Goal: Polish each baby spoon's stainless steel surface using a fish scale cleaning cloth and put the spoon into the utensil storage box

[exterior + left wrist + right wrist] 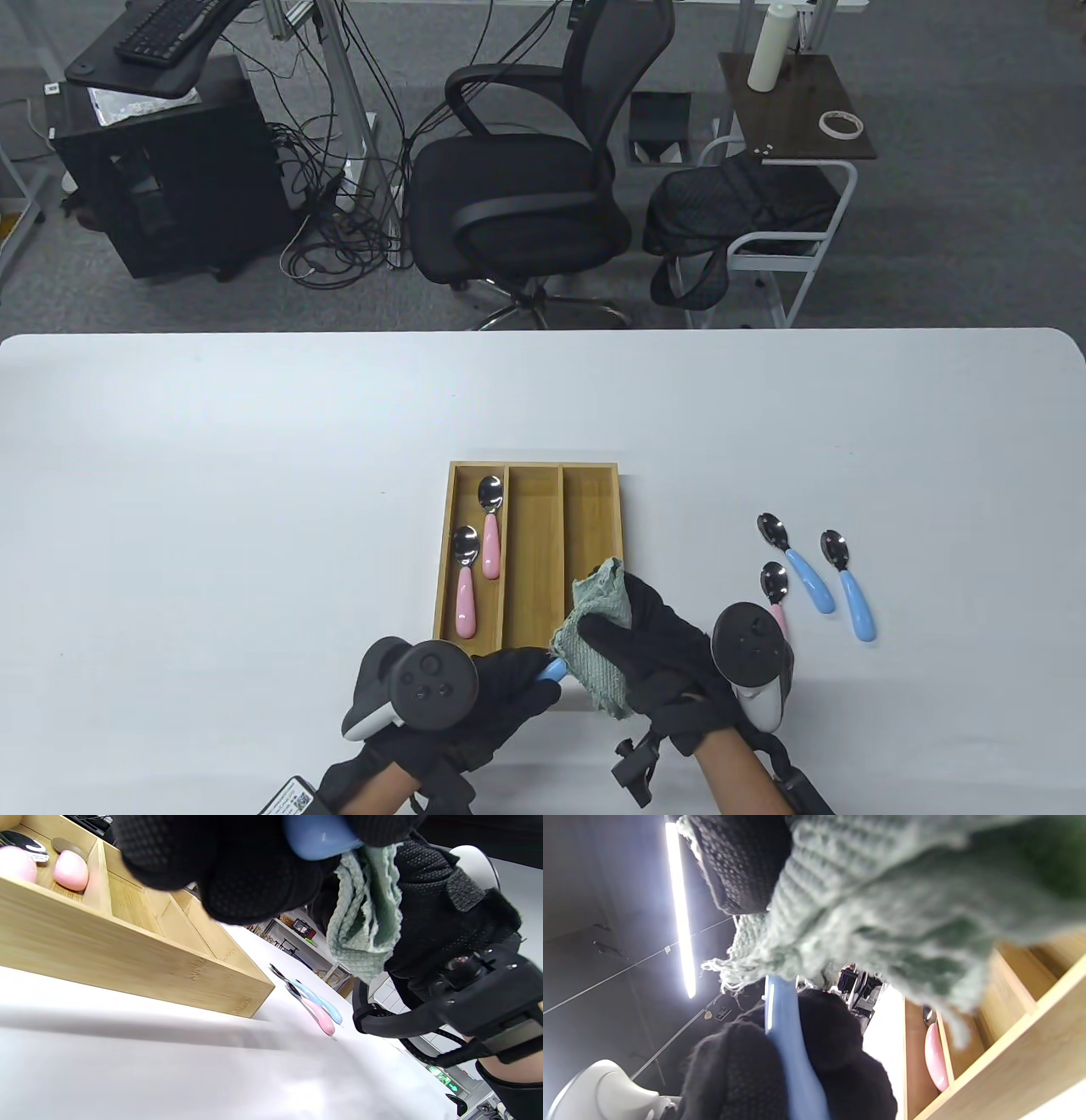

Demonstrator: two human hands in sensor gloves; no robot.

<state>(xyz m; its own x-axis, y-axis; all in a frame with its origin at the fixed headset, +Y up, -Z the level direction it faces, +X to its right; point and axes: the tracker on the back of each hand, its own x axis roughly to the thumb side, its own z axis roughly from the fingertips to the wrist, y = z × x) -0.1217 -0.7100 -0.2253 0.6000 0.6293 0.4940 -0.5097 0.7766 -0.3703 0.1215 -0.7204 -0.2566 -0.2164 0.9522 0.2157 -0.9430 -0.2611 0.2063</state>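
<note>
Currently logged: my left hand (475, 688) pinches a blue-handled spoon (553, 671), long axis toward 3 o'clock; my right hand (653, 654) wraps the green cloth (598, 637) round its bowel end. Bamboo storage box (533, 469) sits at 12 o'clock, nearer my left.

Two spoons (475, 560) lie in the box's (533, 469) left compartment; three more spoons (810, 573) lie on the table (254, 509) to its right.

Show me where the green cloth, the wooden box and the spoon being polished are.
green cloth (601, 654), table view, its middle fold.
wooden box (562, 543), table view, a divider wall.
blue spoon (553, 671), table view, its handle.
</note>
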